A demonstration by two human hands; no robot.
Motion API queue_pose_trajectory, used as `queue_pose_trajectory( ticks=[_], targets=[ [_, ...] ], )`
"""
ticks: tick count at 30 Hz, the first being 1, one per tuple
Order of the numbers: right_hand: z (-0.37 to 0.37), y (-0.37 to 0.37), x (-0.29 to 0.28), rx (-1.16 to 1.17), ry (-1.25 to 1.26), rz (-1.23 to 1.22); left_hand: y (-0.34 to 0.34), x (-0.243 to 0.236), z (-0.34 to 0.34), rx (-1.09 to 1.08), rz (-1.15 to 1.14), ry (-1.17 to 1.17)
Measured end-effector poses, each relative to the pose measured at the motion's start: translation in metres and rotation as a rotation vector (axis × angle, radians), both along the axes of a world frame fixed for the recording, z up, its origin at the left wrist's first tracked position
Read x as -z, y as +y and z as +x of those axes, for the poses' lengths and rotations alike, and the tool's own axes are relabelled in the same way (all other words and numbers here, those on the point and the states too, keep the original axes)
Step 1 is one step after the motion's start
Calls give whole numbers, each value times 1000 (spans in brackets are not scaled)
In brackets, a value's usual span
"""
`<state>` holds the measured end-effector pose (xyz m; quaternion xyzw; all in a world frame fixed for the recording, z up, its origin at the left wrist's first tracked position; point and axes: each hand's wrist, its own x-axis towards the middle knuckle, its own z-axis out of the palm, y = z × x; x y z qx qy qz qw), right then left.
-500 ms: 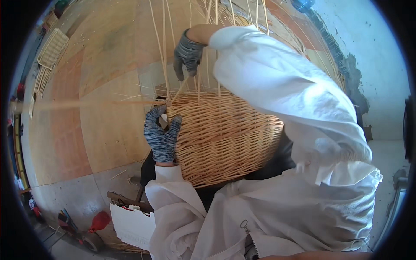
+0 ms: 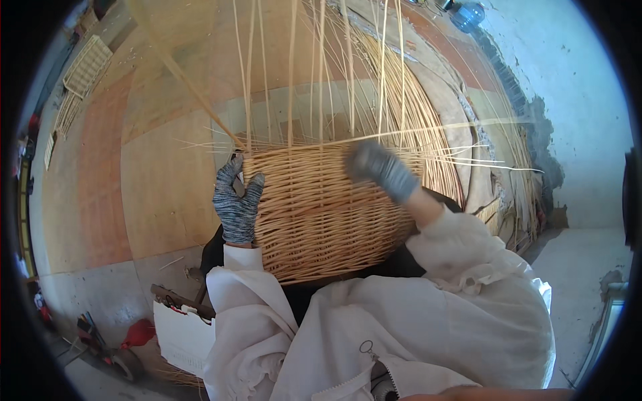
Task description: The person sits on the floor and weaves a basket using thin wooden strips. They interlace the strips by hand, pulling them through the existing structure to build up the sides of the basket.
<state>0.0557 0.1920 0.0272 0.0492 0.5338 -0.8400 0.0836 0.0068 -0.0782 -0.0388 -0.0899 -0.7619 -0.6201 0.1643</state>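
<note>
A half-woven wicker basket (image 2: 334, 210) lies against my lap, its woven side facing me and bare upright stakes (image 2: 291, 80) rising from its far edge. My left hand (image 2: 235, 207), in a grey striped knit glove, grips the basket's upper left corner, thumb on the near side. Beside its fingertips a willow rod (image 2: 200, 100) slants up and left, blurred toward its far end. My right hand (image 2: 380, 168), gloved alike, is smeared by motion over the basket's upper right part; its fingers cannot be made out. Just above it a long pale rod (image 2: 455, 127) runs rightward along the rim.
Long loose rods (image 2: 421, 93) lie in a curved bundle beyond the basket on the right. A pale wicker tray (image 2: 87, 65) rests at far left on the board floor (image 2: 160, 200). A blue water bottle (image 2: 467, 17) stands by the wall. White cardboard (image 2: 180, 337) is at lower left.
My right hand has come down and right from among the stakes to the basket's upper right. The left-hand rod has swung from level to slanting upward. My left hand stays at the corner.
</note>
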Motion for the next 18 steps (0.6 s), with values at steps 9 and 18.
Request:
queue_pose_trajectory(
  ticks=[9,18],
  targets=[
    [-47,-28,32,98,-36,-369,22,-60,10,-138,-693,311],
    [-141,-18,3,70,490,1369,104,-58,-11,249,-1355,-19]
  ],
)
